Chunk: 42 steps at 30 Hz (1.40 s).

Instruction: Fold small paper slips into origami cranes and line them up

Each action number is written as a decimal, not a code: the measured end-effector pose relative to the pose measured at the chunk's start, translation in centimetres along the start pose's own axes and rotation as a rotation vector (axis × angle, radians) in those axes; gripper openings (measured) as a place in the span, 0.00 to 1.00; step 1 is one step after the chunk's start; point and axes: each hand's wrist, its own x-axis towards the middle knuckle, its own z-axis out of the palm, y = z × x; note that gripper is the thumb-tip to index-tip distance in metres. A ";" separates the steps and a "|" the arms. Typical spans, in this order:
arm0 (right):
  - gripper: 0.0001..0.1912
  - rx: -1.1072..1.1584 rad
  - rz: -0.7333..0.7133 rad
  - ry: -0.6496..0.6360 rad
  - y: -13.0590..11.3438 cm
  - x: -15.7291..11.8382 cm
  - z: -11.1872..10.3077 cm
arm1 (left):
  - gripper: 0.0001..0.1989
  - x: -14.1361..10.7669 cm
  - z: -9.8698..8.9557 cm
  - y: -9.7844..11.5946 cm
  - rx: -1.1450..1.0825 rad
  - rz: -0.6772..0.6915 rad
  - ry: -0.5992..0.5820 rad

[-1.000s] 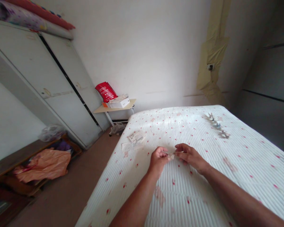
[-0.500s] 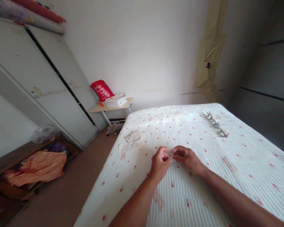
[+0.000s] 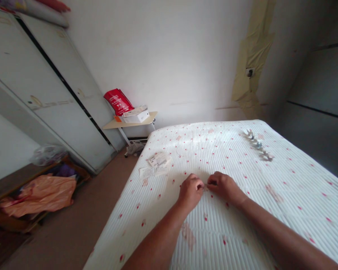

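Over the middle of the bed, my left hand (image 3: 190,190) and my right hand (image 3: 223,185) face each other, fingers closed in a pinch. Between their fingertips shows a small pale piece of folded paper (image 3: 205,187), mostly hidden by the fingers. Cut printed paper sheets (image 3: 160,160) lie loosely overlapped to the left of my left hand. Farther off to the right, a row of small folded paper figures (image 3: 259,145) stands on the bedcover; their exact shape is too small to make out.
A white ribbed bedcover (image 3: 205,240) with red dots spreads under everything. Behind its left corner stands a small table (image 3: 112,124) bearing a red bag (image 3: 118,101) and a white box (image 3: 138,117). Grey cupboards (image 3: 50,86) and a low shelf with an orange bag (image 3: 42,195) line the left.
My fingers have curled in more tightly around the small paper piece, knuckles now turned upward. The whole view has shifted slightly; the sheets and figures lie as before.
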 end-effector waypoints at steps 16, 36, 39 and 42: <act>0.13 -0.206 -0.478 -0.045 0.6 -1.6 -1.0 | 0.09 -0.6 0.2 -0.7 0.263 0.084 -0.084; 0.09 -0.245 0.085 -0.212 -0.8 0.6 -0.4 | 0.09 -0.9 0.6 -0.3 0.396 0.073 -0.078; 0.09 -0.233 0.139 -0.269 -0.8 1.6 -0.5 | 0.09 -0.9 0.8 -0.2 0.402 0.044 -0.069; 0.08 -0.229 0.173 -0.275 -0.8 2.1 -0.5 | 0.09 -1.0 0.8 -0.1 0.411 0.036 -0.067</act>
